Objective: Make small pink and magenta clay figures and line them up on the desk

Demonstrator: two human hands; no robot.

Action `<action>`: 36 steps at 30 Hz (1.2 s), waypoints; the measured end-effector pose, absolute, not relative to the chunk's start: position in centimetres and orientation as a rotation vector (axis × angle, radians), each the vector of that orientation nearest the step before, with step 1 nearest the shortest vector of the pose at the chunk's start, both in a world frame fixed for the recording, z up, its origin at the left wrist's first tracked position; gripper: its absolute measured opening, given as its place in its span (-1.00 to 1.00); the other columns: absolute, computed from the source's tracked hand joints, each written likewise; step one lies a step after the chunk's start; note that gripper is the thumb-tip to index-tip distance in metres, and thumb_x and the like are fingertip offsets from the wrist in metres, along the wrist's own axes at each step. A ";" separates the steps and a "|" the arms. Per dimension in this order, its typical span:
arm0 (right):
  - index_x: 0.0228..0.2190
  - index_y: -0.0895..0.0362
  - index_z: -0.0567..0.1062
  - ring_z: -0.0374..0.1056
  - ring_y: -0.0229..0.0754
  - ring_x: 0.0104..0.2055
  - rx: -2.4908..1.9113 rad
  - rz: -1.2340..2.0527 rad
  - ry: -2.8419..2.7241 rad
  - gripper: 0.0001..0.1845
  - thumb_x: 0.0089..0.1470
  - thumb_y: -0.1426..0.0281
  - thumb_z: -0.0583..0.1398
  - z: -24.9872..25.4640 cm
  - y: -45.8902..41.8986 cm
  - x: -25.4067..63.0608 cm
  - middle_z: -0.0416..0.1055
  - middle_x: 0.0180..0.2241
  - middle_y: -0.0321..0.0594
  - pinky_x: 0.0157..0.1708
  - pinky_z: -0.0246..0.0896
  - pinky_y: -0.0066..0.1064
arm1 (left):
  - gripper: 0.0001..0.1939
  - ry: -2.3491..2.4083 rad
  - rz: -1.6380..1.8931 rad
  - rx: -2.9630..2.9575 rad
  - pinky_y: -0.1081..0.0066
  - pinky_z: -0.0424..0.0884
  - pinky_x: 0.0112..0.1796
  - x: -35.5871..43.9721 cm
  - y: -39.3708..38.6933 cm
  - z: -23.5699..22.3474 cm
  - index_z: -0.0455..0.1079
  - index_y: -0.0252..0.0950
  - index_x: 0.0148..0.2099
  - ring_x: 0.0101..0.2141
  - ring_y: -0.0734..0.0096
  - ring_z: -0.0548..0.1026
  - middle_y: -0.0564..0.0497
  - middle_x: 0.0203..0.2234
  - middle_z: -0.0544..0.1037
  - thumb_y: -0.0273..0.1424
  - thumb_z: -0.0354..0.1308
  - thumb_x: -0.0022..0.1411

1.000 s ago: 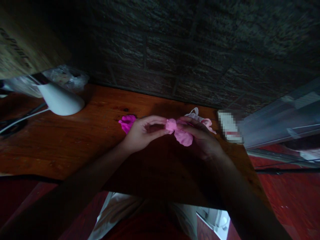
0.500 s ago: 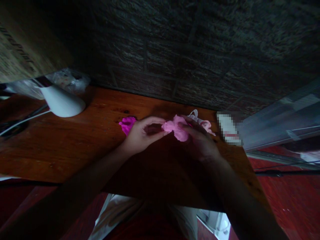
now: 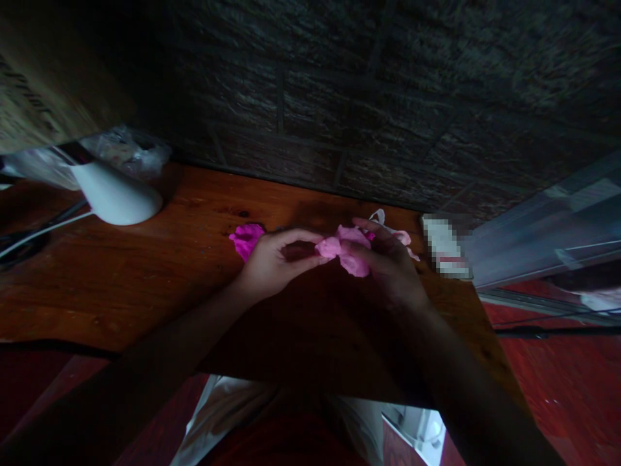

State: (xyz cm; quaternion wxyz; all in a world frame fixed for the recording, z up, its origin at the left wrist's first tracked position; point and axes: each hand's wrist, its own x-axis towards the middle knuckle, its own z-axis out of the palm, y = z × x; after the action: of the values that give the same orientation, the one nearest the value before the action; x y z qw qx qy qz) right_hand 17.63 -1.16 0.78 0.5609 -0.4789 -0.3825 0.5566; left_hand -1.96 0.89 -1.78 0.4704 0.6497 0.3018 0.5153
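Over the wooden table, both my hands pinch a light pink flower (image 3: 355, 262) with ruffled petals; its exact material I cannot tell. My left hand (image 3: 266, 264) is closed, thumb and fingertips on the flower's left end. Around its right side, my right hand (image 3: 396, 272) grips with the thumb in front and fingers behind. A small spot of magenta shows between the petals and the right fingers. Just left of my left hand lies a crumpled magenta piece (image 3: 246, 239), partly covered by that hand. Pale pink scraps (image 3: 402, 238) lie behind my right hand, partly hidden.
On the wooden table (image 3: 145, 278), a white cone-shaped object (image 3: 119, 197) with a cable stands at left, beside clear plastic wrapping (image 3: 133, 155) and a cardboard box (image 3: 53, 84). A pixelated white item (image 3: 445, 249) lies right. A dark brick-patterned wall (image 3: 310, 129) rises behind.
The flower has turned slightly in my fingers, so its left petals look more bunched. My right index finger has shifted and shows more clearly above the petals.
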 end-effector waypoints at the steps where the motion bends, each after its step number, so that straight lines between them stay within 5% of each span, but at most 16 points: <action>1: -0.21 -0.05 0.63 0.54 -0.13 -0.18 -1.127 1.317 -0.901 -0.48 -0.30 0.34 0.57 0.8 -1.2 17.6 0.65 -0.20 -0.32 -0.12 0.46 -0.22 | -0.72 0.738 1.264 1.585 0.26 0.67 -0.05 -1.9 0.9 -1.8 0.63 -0.31 -0.14 -0.18 0.26 0.71 -0.09 -0.19 0.74 -0.37 0.50 0.09; 13: -0.22 -0.01 0.64 0.57 0.01 -0.03 -1.128 1.346 -0.927 -0.51 -0.29 0.32 0.56 0.5 -1.1 17.7 0.67 -0.16 -0.23 -0.02 0.50 -0.09 | -0.72 0.762 1.250 1.621 0.28 0.68 -0.07 -1.8 1.0 -2.3 0.63 -0.30 -0.14 -0.18 0.27 0.71 -0.07 -0.18 0.74 -0.33 0.50 0.11; 36: -0.15 -0.02 0.63 0.54 -0.05 0.00 -1.115 1.393 -0.983 -0.46 -0.25 0.32 0.57 0.6 -1.1 17.8 0.64 -0.13 -0.26 0.04 0.46 -0.17 | -0.75 0.797 1.365 1.639 0.32 0.68 -0.10 -1.5 1.1 -2.8 0.64 -0.29 -0.14 -0.20 0.29 0.72 -0.06 -0.20 0.75 -0.37 0.49 0.12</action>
State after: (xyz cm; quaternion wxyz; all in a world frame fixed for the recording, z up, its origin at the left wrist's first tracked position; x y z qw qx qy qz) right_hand 17.80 -1.15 0.64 0.5246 -0.4661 -0.4107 0.5821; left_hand -1.50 1.05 -2.82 0.4192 0.6535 0.3178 0.5443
